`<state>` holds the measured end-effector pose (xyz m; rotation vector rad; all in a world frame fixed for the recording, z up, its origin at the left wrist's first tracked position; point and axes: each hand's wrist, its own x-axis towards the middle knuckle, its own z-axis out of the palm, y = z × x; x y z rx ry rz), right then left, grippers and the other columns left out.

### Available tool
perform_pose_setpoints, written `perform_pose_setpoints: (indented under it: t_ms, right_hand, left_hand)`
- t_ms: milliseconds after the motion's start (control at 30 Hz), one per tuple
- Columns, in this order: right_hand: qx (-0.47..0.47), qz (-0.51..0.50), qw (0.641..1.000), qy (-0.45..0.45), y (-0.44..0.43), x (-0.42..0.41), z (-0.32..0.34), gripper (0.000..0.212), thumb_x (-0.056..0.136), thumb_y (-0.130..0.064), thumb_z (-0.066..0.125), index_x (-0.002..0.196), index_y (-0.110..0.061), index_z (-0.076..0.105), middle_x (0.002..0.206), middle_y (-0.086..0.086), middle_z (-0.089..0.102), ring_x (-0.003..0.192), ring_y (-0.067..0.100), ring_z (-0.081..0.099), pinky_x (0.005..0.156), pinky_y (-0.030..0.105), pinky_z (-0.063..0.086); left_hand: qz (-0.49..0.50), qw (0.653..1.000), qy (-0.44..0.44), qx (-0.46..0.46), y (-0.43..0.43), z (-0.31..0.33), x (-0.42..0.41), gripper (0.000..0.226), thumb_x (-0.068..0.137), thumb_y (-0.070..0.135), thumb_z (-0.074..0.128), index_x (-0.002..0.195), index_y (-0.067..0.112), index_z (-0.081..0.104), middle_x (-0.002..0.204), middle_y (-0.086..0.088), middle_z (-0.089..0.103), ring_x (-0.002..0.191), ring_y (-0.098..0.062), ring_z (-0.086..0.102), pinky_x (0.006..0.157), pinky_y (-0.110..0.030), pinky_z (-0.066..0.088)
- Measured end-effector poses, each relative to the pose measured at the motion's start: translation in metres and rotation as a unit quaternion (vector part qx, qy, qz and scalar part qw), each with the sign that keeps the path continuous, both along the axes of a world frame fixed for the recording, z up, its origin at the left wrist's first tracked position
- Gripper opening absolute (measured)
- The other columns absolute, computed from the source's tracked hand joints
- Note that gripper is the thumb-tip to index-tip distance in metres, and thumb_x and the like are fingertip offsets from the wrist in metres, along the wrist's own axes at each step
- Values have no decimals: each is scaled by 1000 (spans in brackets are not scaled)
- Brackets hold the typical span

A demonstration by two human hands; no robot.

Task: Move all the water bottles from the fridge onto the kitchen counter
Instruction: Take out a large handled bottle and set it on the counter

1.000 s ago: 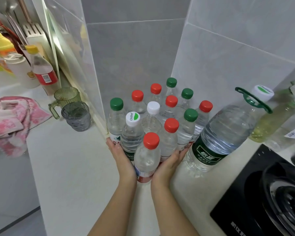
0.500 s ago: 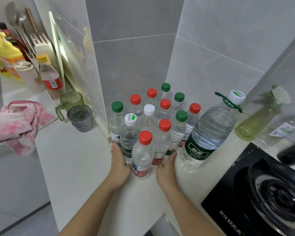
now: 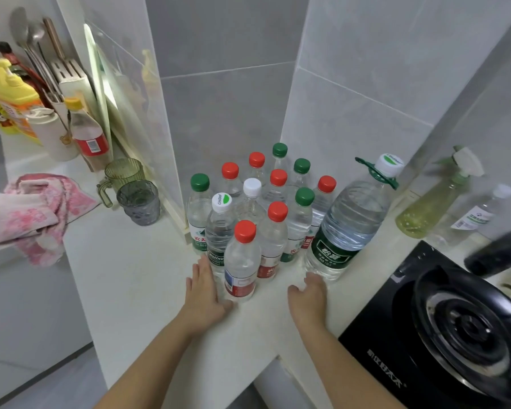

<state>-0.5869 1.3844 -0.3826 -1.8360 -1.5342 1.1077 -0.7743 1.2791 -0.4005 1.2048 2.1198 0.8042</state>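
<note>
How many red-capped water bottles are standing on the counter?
6 red-capped bottles: front, behind it, cluster middle, right by the large jug, two at the back. None seems hidden.

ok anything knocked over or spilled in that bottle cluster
Nothing stands out. The small bottles and the big jug stand upright and capped in the corner, and the counter around them looks dry. Both hands, left and right, are open and empty.

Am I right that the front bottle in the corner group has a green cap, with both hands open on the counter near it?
Not quite. The head view shows the front bottle has a red cap, not green. The rest holds: the left hand and right hand are open on the counter near it.
</note>
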Motion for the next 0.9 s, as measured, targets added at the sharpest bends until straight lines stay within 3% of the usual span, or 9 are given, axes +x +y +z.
perform_pose_setpoints:
  t_ms: [67,167,367,567,700,800,900]
  right_hand:
    - [-11,-64,998,4,6,17,7,58,79,-7,71,130,4,48,130,22,53,114,38,55,97,41,48]
    - [-39,-71,997,-3,17,30,19,72,82,-8,71,142,1,32,135,24,50,117,40,55,91,37,47]
    - [-78,0,991,-108,34,24,27,72,89,-8,61,144,9,18,128,26,57,114,40,58,85,36,49]
    - [-80,73,982,-153,33,35,27,72,88,-12,60,144,4,17,125,21,58,111,37,60,76,29,43]
    - [-89,135,976,-144,33,52,26,76,85,-17,59,147,-4,18,122,15,58,106,33,60,82,32,51]
    - [-99,183,964,-165,26,65,35,87,85,-22,60,152,-4,6,134,17,52,117,34,55,95,38,50]
    - [-77,273,936,-209,14,76,45,87,89,-29,59,154,-3,8,152,18,34,136,35,37,110,41,37]
  left_hand:
    - [3,999,19,-46,-3,7,10,130,73,51,73,149,12,-25,162,-7,-11,149,-25,-12,120,-47,-7]
    - [29,998,17,-60,2,19,22,143,65,72,71,147,11,-28,161,-5,-15,148,-22,-16,115,-50,-12]
    - [65,995,19,-70,10,25,28,132,74,65,68,148,6,-24,162,-7,-15,148,-23,-15,115,-57,-11]
    - [79,991,49,-96,7,33,32,132,71,71,65,150,7,-20,163,-5,-8,150,-23,-9,115,-58,-7]
    - [132,978,88,-138,-2,44,43,137,64,78,65,151,7,-13,162,-6,10,150,-22,4,115,-59,4]
    - [123,960,152,-202,-19,53,58,129,70,78,58,152,8,-13,163,-7,4,150,-24,2,116,-60,8]
    - [105,950,199,-214,-41,64,74,115,80,74,51,153,12,-14,163,-8,-5,150,-27,-4,116,-61,5]
